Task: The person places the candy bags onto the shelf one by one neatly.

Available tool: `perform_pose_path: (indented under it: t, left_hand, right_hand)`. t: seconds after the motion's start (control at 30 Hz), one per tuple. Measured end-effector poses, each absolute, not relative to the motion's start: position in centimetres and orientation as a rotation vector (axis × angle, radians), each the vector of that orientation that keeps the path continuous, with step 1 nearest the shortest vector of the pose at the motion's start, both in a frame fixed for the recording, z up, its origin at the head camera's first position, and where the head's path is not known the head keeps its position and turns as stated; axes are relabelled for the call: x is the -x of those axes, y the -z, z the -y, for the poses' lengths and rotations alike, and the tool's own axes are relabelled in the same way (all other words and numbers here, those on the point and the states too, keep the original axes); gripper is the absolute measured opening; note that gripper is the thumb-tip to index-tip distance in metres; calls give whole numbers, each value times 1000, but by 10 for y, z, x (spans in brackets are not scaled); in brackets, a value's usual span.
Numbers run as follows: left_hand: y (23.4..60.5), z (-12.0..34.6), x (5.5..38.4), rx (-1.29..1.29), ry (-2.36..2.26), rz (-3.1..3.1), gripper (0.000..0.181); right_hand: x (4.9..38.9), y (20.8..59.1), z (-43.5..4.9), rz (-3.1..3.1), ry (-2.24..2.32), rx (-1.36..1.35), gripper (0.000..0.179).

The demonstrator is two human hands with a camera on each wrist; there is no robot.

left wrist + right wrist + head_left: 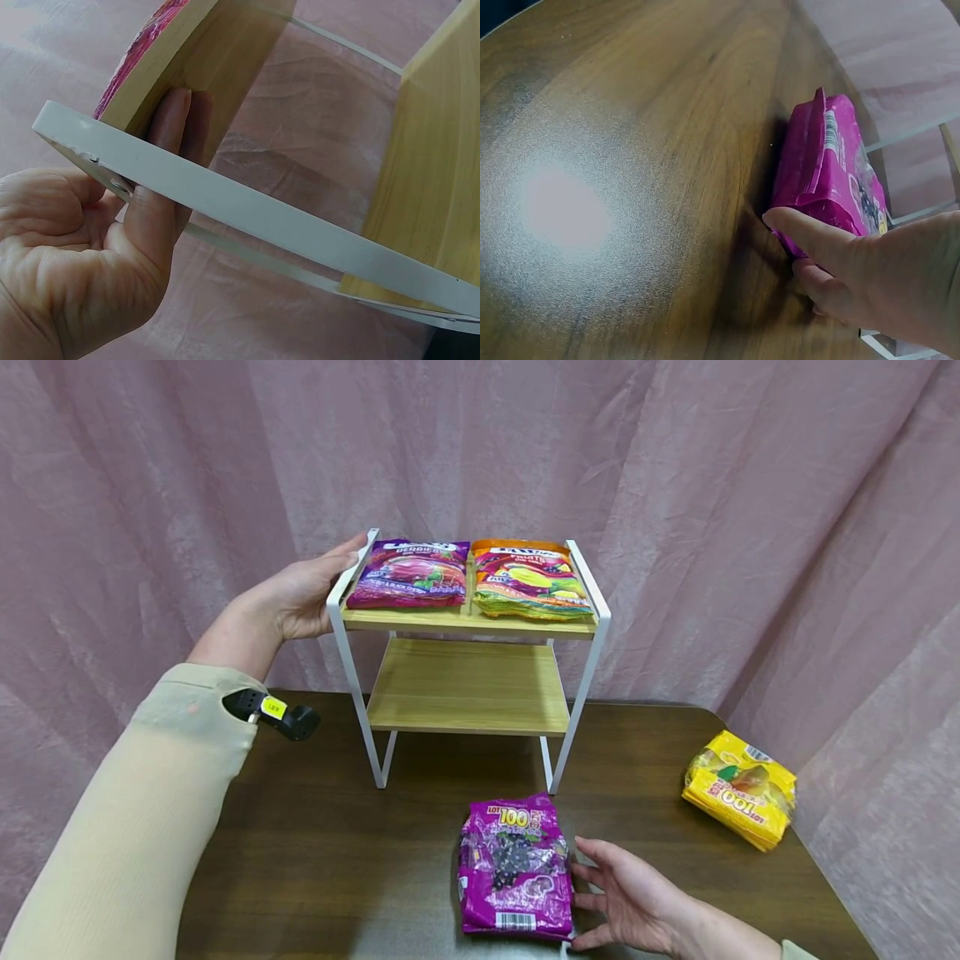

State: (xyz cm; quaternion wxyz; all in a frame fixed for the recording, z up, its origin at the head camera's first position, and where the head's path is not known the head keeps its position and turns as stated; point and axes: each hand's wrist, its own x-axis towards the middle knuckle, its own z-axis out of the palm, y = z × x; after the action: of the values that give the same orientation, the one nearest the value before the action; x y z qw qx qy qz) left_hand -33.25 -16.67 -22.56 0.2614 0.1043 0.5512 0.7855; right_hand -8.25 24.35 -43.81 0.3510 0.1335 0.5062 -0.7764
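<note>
Brown wood-grain table (315, 868) stood before pink drapes (480, 452), left hand (306, 596) gripped the two-tier shelf (468, 685) by its side, right hand (636, 895), fingers loosely extended, touched the purple bag (513, 868) lying in front.

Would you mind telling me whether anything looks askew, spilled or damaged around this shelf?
Nothing looks spilled or torn. Only the yellow bag seems slightly odd: it lies askew near the right edge of the table, its label upside down in the head view, while the front purple bag reads upright.
</note>
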Motion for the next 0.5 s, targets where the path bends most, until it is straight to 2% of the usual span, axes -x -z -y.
perform_pose_path:
  t: [0.5]
  left_hand:
    - [225, 166, 334, -266, -2123, -1495, 56]
  right_hand:
    - [86, 444, -214, -1733, 1867, -457, 89]
